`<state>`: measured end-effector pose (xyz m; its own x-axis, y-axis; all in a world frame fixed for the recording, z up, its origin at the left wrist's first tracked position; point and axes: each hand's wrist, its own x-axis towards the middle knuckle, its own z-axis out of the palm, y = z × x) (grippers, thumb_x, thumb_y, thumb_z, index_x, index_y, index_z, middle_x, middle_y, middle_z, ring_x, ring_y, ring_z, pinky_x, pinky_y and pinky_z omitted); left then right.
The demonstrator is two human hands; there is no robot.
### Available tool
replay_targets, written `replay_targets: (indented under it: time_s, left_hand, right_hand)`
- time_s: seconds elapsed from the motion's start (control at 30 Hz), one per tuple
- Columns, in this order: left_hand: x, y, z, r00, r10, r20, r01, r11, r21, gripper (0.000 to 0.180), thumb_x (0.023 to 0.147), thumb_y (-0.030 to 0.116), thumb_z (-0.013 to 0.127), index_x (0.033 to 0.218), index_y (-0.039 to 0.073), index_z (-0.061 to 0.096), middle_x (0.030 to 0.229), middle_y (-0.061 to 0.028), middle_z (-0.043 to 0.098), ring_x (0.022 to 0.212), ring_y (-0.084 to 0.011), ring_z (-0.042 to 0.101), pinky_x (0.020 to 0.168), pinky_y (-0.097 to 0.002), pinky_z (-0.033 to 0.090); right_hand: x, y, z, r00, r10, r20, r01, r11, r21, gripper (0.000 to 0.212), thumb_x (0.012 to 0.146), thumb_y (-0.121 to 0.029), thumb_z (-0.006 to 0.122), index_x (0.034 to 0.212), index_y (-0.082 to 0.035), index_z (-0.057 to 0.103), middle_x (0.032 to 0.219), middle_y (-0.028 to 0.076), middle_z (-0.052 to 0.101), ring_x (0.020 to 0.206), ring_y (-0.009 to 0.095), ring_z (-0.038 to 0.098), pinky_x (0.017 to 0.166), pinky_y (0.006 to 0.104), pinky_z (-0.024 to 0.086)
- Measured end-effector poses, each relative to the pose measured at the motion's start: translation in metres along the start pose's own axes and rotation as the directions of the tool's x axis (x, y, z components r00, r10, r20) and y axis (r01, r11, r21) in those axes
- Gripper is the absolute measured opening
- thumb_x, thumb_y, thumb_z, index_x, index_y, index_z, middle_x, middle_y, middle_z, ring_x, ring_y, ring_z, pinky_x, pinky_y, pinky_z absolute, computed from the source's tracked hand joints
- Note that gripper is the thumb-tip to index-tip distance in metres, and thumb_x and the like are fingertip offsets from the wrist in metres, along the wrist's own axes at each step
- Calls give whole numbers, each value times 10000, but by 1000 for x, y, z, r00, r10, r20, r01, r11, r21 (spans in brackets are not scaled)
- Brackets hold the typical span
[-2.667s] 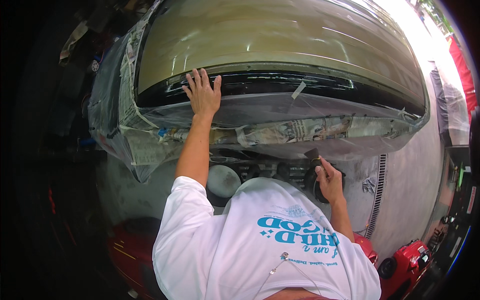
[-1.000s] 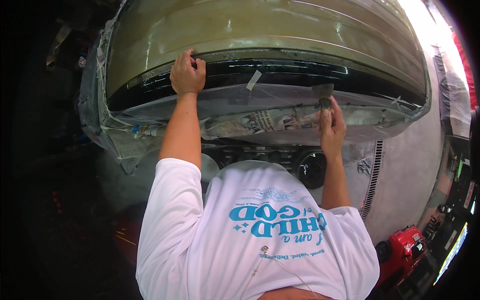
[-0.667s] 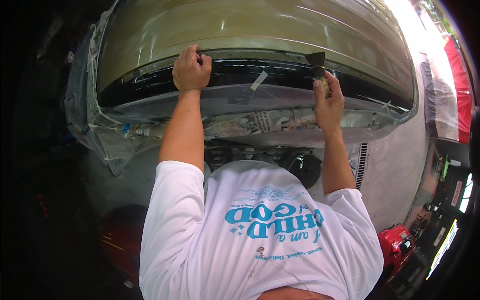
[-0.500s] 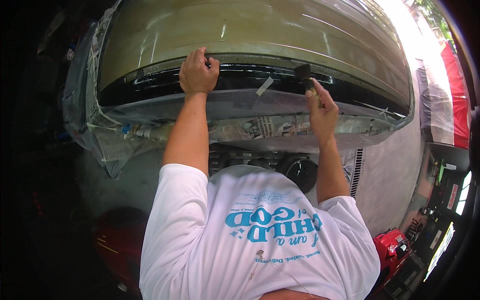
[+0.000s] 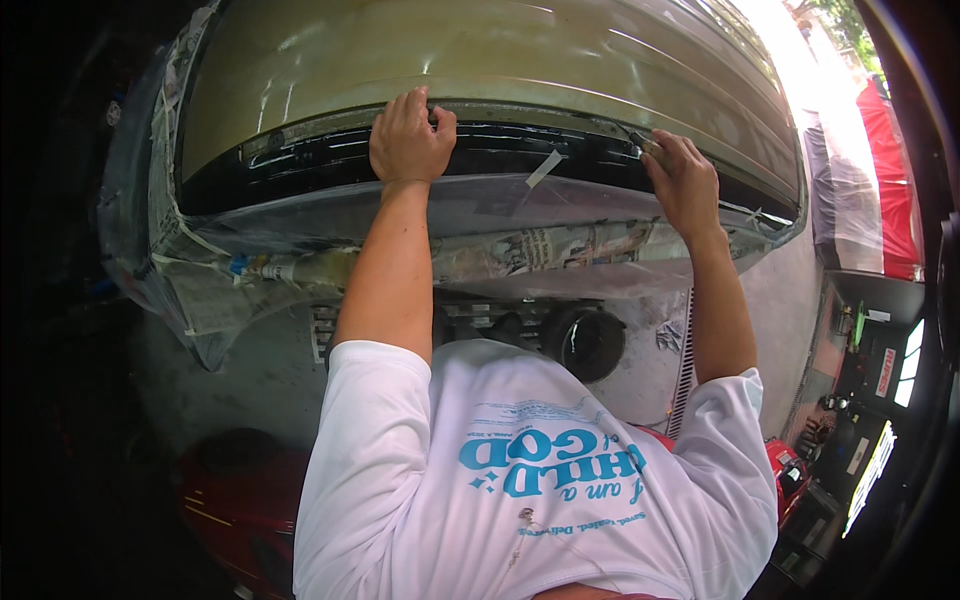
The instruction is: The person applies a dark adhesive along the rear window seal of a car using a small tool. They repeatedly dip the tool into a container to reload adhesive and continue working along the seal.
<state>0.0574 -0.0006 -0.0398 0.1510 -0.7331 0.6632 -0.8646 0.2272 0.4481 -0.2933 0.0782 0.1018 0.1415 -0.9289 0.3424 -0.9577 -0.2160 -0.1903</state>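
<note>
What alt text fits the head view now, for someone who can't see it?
A person's right hand holds a scraper at the narrow strip between an olive-gold vehicle panel and a glossy black band; the left hand is curled at the same strip. Plastic sheeting and newspaper lie below.

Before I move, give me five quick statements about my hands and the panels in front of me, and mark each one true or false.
1. The left hand is curled at the near edge of the tan panel. True.
2. The right hand is empty. False: it grips a small tool.
3. A pale strip shows between the hands. True.
4. The black band lies above the tan panel in the picture. False: it runs below it.
5. Printed paper shows below the black band. True.
</note>
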Motion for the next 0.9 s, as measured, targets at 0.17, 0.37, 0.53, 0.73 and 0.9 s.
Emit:
replay_targets:
  time_s: [0.17, 0.37, 0.53, 0.73, 0.9]
  left_hand:
    - [-1, -2, 3, 999, 11, -38, -11, 1000, -8, 264, 877, 185, 692, 1117, 79, 722, 833, -26, 666, 824, -256, 688, 782, -428, 560]
    - [-2, -3, 4, 999, -33, 5, 33, 999, -35, 258, 875, 210, 690, 1099, 84, 717, 981, -46, 732, 953, -269, 707, 843, -432, 568]
    - [-3, -4, 5, 999, -35, -4, 35, 998, -51, 249, 875, 211, 687, 1089, 87, 715, 971, -48, 730, 945, -270, 708, 840, -434, 569]
    - [-2, -2, 3, 998, -53, 13, 54, 998, -43, 247, 877, 216, 687, 1084, 86, 718, 945, -46, 724, 918, -261, 706, 809, -418, 561]
    - [0, 4, 8, 999, -48, -15, 48, 999, 4, 264, 874, 233, 700, 1085, 77, 725, 957, -44, 733, 900, -255, 704, 786, -414, 557]
  right_hand:
    - [15, -2, 12, 988, -80, 134, 104, 977, -186, 193, 955, -220, 739, 1122, -124, 744, 1121, 73, 738, 1036, 334, 728, 867, 468, 589]
    - [26, -8, 34, 966, -160, 204, 223, 915, -336, 142, 978, -218, 691, 1090, -133, 713, 1105, 72, 729, 1023, 331, 735, 833, 491, 599]
    - [33, -7, 36, 950, -167, 265, 266, 878, -398, 140, 983, -217, 688, 1087, -124, 707, 1108, 88, 729, 988, 340, 744, 807, 495, 611]
    - [34, -1, 35, 932, -253, 260, 334, 878, -342, 155, 992, -226, 684, 1106, -125, 710, 1101, 97, 730, 971, 342, 749, 800, 485, 618]
    - [64, 16, 28, 864, -323, 386, 431, 871, -237, 152, 978, -235, 705, 1060, -108, 722, 1050, 112, 739, 920, 373, 748, 812, 501, 616]
